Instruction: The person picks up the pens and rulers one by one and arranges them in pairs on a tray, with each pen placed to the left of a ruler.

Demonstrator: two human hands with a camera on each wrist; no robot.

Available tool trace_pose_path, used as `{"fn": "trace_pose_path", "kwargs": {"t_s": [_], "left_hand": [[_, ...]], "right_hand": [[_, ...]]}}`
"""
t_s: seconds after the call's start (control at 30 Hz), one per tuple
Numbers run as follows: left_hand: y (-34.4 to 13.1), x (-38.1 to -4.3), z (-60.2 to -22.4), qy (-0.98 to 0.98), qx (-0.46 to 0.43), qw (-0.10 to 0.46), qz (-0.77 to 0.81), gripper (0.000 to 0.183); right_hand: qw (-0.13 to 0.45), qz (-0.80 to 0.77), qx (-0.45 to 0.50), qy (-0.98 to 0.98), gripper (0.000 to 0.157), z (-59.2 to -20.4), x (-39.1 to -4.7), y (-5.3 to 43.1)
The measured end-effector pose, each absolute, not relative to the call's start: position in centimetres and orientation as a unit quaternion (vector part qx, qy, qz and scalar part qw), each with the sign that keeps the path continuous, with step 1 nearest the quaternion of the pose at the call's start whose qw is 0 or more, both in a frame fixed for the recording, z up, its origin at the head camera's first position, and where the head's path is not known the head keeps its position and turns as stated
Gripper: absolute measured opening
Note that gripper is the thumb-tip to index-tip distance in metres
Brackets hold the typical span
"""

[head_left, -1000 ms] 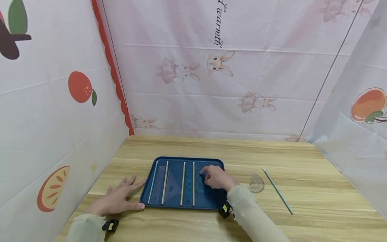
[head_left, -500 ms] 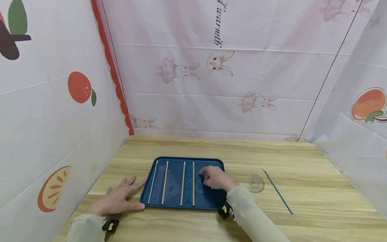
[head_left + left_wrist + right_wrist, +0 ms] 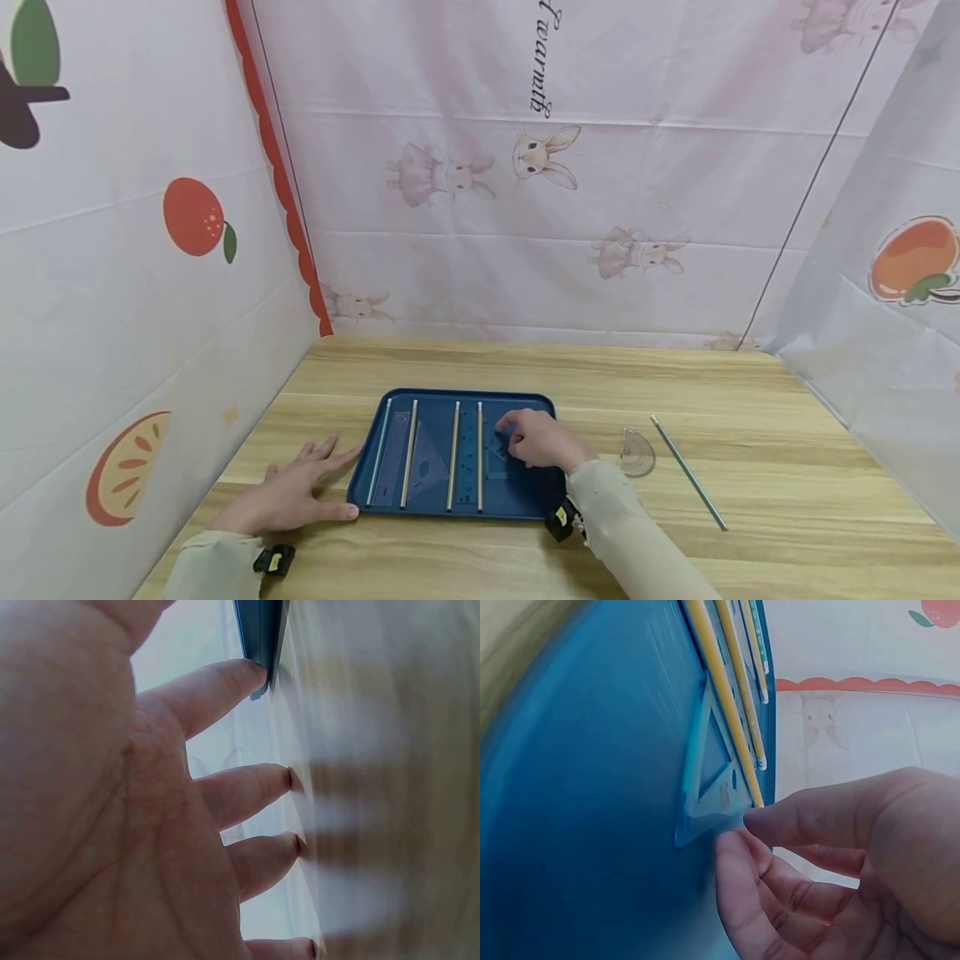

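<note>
A blue tray (image 3: 517, 500) lies on the table, holding several pencils, rulers and set squares. My right hand (image 3: 538, 438) is over its right part, fingers curled, with thumb and index finger pinching at the corner of a clear bluish set square (image 3: 694, 780). That set square lies beside a gold pencil (image 3: 480, 467); the hand partly covers it in the head view. At the tray's left edge, my left hand (image 3: 288, 492) has its fingers spread, with the index fingertip and thumb touching the tray's side and the other fingertips resting on the table.
To the right of the tray lie a clear protractor (image 3: 637, 454) and a green pencil (image 3: 690, 473) on the wooden table (image 3: 420, 558). A blue ruler (image 3: 467, 458) and a second set square (image 3: 427, 467) are inside the tray. Printed curtains (image 3: 465, 283) stand behind and beside the table.
My right hand shifts slightly left, then back slightly right, over the set square. The left hand and the tray stay put.
</note>
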State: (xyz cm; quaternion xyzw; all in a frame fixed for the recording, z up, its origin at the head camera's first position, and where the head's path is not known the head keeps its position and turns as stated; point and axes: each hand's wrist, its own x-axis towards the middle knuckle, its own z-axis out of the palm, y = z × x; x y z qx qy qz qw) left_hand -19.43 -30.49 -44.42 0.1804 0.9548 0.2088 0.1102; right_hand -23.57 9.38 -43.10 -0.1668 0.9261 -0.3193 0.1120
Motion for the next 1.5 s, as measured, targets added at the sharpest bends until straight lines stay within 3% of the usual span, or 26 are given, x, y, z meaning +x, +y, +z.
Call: {"fn": "trace_pose_path", "kwargs": {"t_s": [0.5,1.5], "left_hand": [[-30.7,-19.7,-44.7,0.956,0.181,0.112,0.204,0.097],[-30.7,-19.9,-45.0,0.957,0.183,0.111,0.197,0.098]], "right_hand": [[0.112,-0.4,-0.158,0.896,0.036,-41.1,-23.3,13.4],[0.104,-0.501,-0.109,0.852,0.047,-40.1,-22.0,22.5]]}}
